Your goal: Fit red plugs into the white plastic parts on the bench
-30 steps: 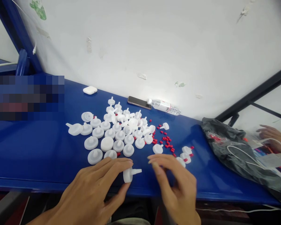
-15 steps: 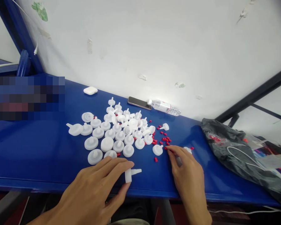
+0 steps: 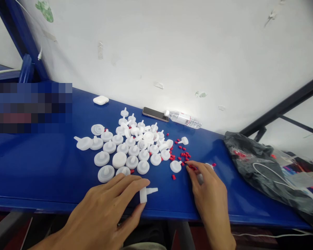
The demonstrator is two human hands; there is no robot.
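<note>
My left hand pinches a white nozzle cap by its round base, and the thin spout points right. My right hand is at the right edge of the small red pieces, its thumb and fingertips close together. Some red shows just behind those fingertips; what they grip is too small to make out. Many white nozzle caps lie left of the red pieces, most with the spout up. One white cap lies near my right fingertips, a single red piece below it.
At the back of the blue table are a white case, a phone and a plastic bottle against the wall. A dark plastic bag with items lies at the right. A blurred patch covers the far left.
My right fingertips have shifted slightly, and a red piece that was at their tips now lies just left of them. My left hand and its cap have hardly moved.
</note>
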